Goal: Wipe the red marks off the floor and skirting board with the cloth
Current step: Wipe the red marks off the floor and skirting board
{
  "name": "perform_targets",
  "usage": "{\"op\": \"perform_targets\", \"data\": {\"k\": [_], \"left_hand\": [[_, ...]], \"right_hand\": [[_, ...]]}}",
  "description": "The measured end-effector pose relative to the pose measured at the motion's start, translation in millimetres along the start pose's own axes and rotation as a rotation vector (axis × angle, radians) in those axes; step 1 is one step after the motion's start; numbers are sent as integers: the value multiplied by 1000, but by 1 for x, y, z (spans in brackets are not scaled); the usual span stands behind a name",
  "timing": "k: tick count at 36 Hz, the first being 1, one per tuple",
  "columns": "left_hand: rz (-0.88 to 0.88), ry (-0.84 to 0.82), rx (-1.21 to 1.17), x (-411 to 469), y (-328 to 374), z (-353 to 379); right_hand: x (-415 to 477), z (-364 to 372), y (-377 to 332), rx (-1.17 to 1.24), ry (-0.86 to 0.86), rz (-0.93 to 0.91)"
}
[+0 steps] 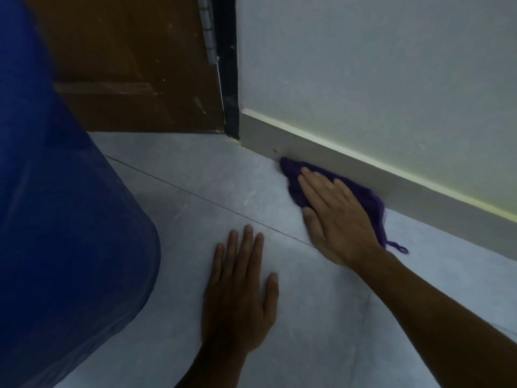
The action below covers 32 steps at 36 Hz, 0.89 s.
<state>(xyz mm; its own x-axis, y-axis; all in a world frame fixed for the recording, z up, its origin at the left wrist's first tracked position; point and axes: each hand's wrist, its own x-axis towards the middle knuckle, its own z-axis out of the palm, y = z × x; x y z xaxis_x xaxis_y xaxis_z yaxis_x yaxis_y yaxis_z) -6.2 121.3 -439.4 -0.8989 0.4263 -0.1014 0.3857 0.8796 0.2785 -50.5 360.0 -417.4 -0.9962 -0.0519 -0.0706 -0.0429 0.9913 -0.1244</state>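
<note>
While your right hand [333, 208] lies flat and spread on the cloth [361, 193], palm down with fingers extended, it grips nothing; it only presses the purple fabric to the floor [195, 175]. That flat press probably suits wiping better than a pinch, since the whole palm bears on the tile. The cloth is bunched into the corner where floor meets skirting [405, 189], its far tip touching the board's base, so one pass can likely take both surfaces. A loose thread trails from its near end.

Your left hand [240, 289] is planted on bare tile, fingers slightly spread, apart from the cloth; it seems to be propping you as you lean in.

A small reddish speck [275, 150] shows on the skirting just above the cloth's tip, near the door frame [230, 79]. I see no other red on the floor, though the light is dim.

Left of you stand a blue drum [56, 205] and a brown door [134, 65].

No brand, label or writing is readable anywhere.
</note>
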Motion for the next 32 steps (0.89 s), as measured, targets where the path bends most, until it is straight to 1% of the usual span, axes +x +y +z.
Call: {"op": "perform_targets", "data": {"k": [2,5,7,11,13,16,20,22,24,27,29,30,32], "left_hand": [[1,4,-1,0,0,0],[7,14,11,0,0,2],[9,11,15,1,0,2],[8,8,21,1,0,2],[8,4,26,2,0,2],[5,5,43,3,-1,2],[-6,-1,46,4,0,1],[-12,-5,34,4,0,1],[-8,1,18,2,0,2],[6,5,-5,1,-1,3],[1,2,-7,2,-1,4],[1,2,-8,2,-1,4],[2,7,-10,2,-1,4]], "right_hand": [[-19,1,7,15,-4,84],[-24,4,4,35,1,120],[-16,6,-1,58,-4,101],[31,3,-21,134,-25,-52],[57,0,-38,166,-28,-91],[74,5,-57,121,8,-87],[60,5,-56,141,60,-24],[45,3,-48,192,111,43],[20,7,-38,227,195,158],[-21,10,-30,252,309,447],[-36,9,-29,301,330,630],[-38,9,-29,318,336,678],[-34,7,-28,317,344,705]]}}
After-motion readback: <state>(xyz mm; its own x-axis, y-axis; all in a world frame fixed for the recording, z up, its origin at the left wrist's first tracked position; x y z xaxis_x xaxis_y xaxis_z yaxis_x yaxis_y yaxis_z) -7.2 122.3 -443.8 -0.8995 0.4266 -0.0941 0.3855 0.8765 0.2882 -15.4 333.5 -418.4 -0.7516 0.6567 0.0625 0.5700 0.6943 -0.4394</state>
